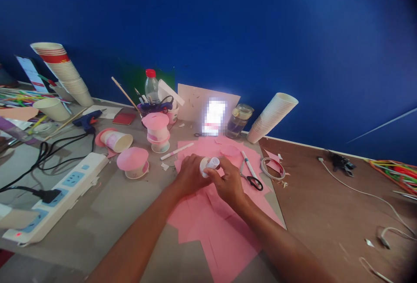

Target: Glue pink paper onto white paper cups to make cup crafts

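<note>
My left hand (192,175) is wrapped round a white disc-like piece (203,166), perhaps the base of a paper cup; most of it is hidden by the fingers. Against that piece, my right hand (228,181) grips a short white tube (213,162) between thumb and fingers. Both hands are close together over overlapping sheets of pink paper (224,248). Black-handled scissors (254,183) lie just right of my right hand, beside a white marker (249,163). A second marker (177,151) rests beyond my left hand.
Pink-topped paper cups (133,161) stand at left, near a blue glue gun (87,119) and a power strip (65,191) with black cables. Behind are a lit phone (214,115), a glass jar (240,120) and a leaning cup stack (272,115). A cable coil (273,168) lies right.
</note>
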